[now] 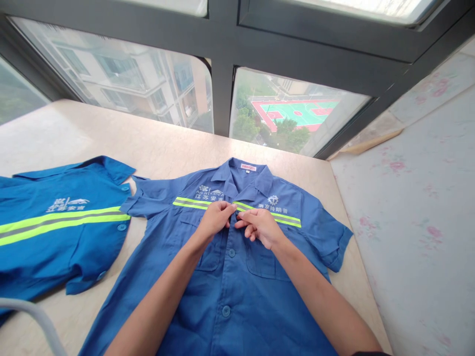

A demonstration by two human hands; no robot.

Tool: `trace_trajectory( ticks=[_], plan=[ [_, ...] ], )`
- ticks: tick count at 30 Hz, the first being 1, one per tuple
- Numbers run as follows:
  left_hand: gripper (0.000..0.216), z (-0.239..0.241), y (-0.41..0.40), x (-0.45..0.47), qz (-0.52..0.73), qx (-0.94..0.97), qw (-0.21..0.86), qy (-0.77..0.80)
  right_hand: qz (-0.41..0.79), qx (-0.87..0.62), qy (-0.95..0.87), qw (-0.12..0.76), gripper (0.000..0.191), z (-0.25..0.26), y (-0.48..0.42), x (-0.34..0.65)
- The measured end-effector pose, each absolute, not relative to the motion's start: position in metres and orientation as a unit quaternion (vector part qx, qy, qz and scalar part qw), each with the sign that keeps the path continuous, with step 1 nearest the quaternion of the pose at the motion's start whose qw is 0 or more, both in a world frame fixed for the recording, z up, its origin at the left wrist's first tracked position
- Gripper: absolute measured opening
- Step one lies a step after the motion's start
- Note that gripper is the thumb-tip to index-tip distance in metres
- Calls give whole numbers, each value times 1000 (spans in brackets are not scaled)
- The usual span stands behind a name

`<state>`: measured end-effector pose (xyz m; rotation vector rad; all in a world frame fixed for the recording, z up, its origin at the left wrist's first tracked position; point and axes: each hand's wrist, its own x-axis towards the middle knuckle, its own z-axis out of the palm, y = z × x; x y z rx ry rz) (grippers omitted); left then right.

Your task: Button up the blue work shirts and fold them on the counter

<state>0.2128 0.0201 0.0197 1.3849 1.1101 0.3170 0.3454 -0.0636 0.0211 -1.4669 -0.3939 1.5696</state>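
A blue short-sleeved work shirt (200, 301) lies face up, collar toward the window, with a yellow-green and grey reflective stripe (282, 217) across the chest. My left hand (216, 217) pinches the front placket at the stripe. Close beside it, the thumb and forefinger of my right hand (259, 226) grip the other side of the placket edge, its remaining fingers curled. A button between the fingertips is mostly hidden. Further down the placket, one button (232, 252) and a lower button (226, 311) lie in line on the cloth.
Left of the shirt, a brighter blue work shirt (40, 237) lies partly out of frame. Both are on a pale windowsill (170, 143) bounded by a dark window frame (222, 99) and a flowered wall (415, 222). A grey curved tube (35, 316) crosses the lower left corner.
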Motion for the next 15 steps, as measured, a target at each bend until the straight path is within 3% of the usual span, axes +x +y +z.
trace_trajectory(
  ticks=[15],
  plan=[
    [29, 24, 23, 212, 107, 603, 640, 465, 578, -605, -105, 538, 18, 18, -67, 324]
  ],
)
